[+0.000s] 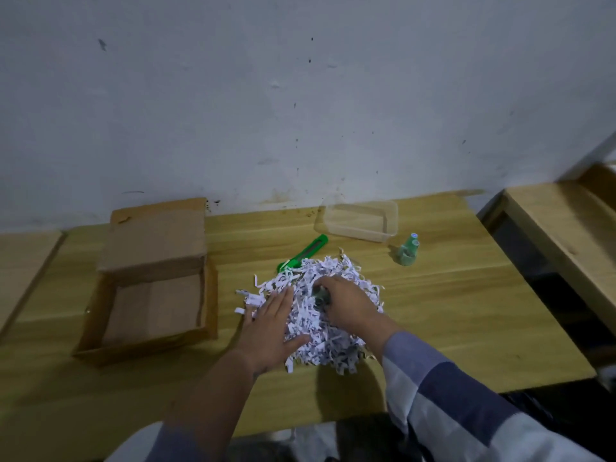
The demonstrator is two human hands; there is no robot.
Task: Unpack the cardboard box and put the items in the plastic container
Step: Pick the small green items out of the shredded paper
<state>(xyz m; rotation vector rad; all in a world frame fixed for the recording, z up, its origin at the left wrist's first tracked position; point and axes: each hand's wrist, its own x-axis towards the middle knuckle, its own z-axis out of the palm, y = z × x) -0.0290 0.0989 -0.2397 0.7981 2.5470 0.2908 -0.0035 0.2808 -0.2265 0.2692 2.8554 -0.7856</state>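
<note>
An open cardboard box [150, 311] lies at the left of the wooden table, its lid flap folded back, with nothing visible inside. A heap of shredded white paper [313, 315] sits mid-table. My left hand [271, 331] rests flat on the heap's left side, fingers spread. My right hand [350, 301] is curled on a small dark item [321, 296] half buried in the shreds. A clear plastic container [358, 220] stands at the back, seemingly with nothing in it. A small green bottle [407, 251] stands just right of it.
A green utility knife [305, 253] lies behind the paper heap. The table [466, 311] meets a white wall at the back. A second wooden surface [566, 221] stands to the right across a dark gap, and another board [23, 261] lies at far left.
</note>
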